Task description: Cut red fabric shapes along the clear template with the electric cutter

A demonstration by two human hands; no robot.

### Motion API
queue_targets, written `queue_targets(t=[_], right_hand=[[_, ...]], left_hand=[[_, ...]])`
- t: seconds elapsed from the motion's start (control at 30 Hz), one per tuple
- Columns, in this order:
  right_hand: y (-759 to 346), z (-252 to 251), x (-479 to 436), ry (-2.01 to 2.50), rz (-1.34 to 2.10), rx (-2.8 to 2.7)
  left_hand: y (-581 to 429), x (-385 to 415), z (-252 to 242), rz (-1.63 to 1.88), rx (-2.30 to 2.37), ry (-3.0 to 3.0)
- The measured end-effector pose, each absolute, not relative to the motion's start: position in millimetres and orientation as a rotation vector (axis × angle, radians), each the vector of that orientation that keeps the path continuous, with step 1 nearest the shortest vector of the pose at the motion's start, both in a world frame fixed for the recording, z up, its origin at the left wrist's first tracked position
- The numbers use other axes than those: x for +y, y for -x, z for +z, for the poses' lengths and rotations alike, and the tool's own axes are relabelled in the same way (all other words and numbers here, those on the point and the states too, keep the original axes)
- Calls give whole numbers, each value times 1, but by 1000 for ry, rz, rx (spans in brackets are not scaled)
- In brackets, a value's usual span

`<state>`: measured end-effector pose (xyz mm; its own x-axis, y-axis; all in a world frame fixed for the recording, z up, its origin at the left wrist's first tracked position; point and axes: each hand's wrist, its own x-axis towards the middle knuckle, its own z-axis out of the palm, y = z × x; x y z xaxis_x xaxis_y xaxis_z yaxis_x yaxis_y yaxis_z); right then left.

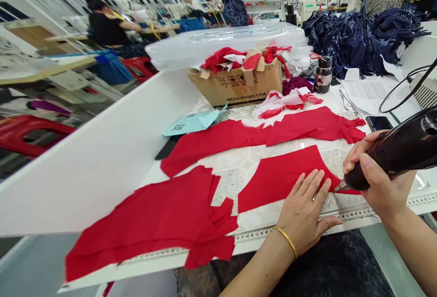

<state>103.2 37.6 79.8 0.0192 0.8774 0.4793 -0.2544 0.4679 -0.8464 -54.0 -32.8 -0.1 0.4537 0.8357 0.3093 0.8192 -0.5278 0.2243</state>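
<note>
My left hand [302,215], with a ring and a gold bangle, lies flat on the near edge of a cut red fabric piece [276,178], fingers stretched out. My right hand [382,178] is wrapped round a black handheld tool [403,144] with a pointed metal tip. That tip rests at the right part of the red piece, just right of my left fingertips. A larger red fabric stack [146,215] lies at the left, hanging over the table's front edge. Behind stretches a long red fabric strip [218,140].
A tape measure [355,214] runs along the table's front edge. Farther back are a cardboard box [239,85] of scraps, a dark bottle [322,74], a phone [378,123], papers [378,92] and a navy fabric heap [358,37]. A white side panel [95,160] borders the left.
</note>
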Motion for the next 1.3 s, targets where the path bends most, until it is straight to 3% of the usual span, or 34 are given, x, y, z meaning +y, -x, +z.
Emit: queue_targets(t=[0.8, 1.13, 1.3], right_hand=[[-129, 82, 36, 671, 919, -1257], [-140, 82, 38, 753, 813, -1295], [-140, 82, 39, 728, 826, -1264]], left_hand=[[63, -36, 3, 587, 1535, -2674], [116, -47, 0, 763, 2031, -2623], [149, -54, 8, 626, 2456, -2407]])
